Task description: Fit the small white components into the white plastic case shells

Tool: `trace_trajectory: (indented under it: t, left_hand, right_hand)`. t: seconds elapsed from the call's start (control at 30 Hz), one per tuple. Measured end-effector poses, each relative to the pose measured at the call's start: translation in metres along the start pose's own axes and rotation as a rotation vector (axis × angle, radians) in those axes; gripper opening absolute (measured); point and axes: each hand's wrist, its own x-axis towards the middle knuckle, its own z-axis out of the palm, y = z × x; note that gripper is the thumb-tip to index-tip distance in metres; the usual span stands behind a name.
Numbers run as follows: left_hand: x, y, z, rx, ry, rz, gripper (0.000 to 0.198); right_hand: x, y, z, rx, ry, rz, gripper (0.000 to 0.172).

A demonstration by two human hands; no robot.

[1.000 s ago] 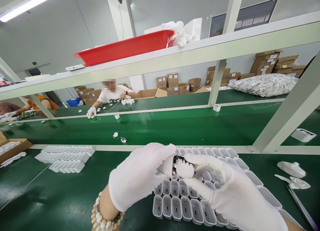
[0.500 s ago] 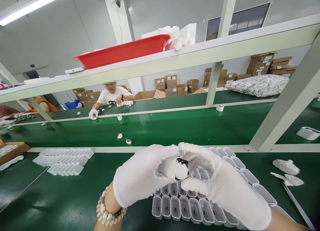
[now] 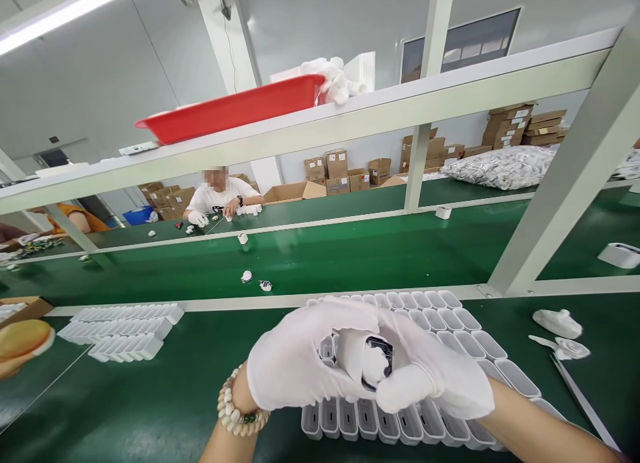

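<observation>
Both my hands wear white gloves and meet over a block of small white plastic cases point(image 3: 465, 343) standing in rows on the green bench. My left hand point(image 3: 295, 366), with a bead bracelet at the wrist, is curled round a small white case point(image 3: 357, 356). My right hand point(image 3: 430, 373) pinches the same case from the right, its thumb pressed on a white rounded part beside a dark opening point(image 3: 377, 353). The case is held just above the block.
More white cases point(image 3: 123, 319) lie at the left. Loose white parts point(image 3: 557, 323) and thin tools lie at the right. A white frame point(image 3: 560, 183) crosses ahead, with a red tray point(image 3: 230, 106) on its shelf. A person point(image 3: 220, 196) works across the green conveyor point(image 3: 350, 249).
Both hands have moved down and slightly right, closer to me, and closed more tightly round the case. The person across the belt pulled a hand back.
</observation>
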Motion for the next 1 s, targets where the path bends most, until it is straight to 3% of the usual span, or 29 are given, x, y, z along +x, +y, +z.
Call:
trace_trajectory:
  t: [0.1, 0.23, 0.4, 0.53, 0.63, 0.83, 1.0]
  left_hand:
    - [0.0, 0.002, 0.002, 0.02, 0.009, -0.021, 0.049]
    - [0.0, 0.005, 0.005, 0.039, 0.019, -0.1, 0.04]
    - [-0.001, 0.004, 0.002, 0.044, -0.06, -0.155, 0.051]
    - [0.0, 0.004, 0.001, 0.108, -0.147, -0.128, 0.046]
    - [0.0, 0.005, 0.003, 0.167, -0.204, -0.118, 0.046]
    - [-0.001, 0.008, 0.002, 0.253, -0.236, -0.18, 0.047]
    - [-0.002, -0.001, -0.002, 0.062, -0.204, -0.245, 0.056]
  right_hand:
    - [0.0, -0.003, 0.005, -0.012, 0.083, -0.003, 0.038]
    - [0.001, -0.01, 0.009, -0.102, 0.153, -0.017, 0.02]
    - [-0.002, -0.014, 0.005, -0.149, 0.03, 0.058, 0.029]
    - [-0.003, -0.013, 0.002, -0.156, 0.011, 0.079, 0.017]
    - [-0.001, -0.012, 0.002, -0.098, -0.007, 0.107, 0.017]
    - [0.001, -0.005, -0.003, -0.034, -0.032, 0.142, 0.025]
    - [0.001, 0.002, -0.012, 0.004, -0.139, 0.141, 0.037]
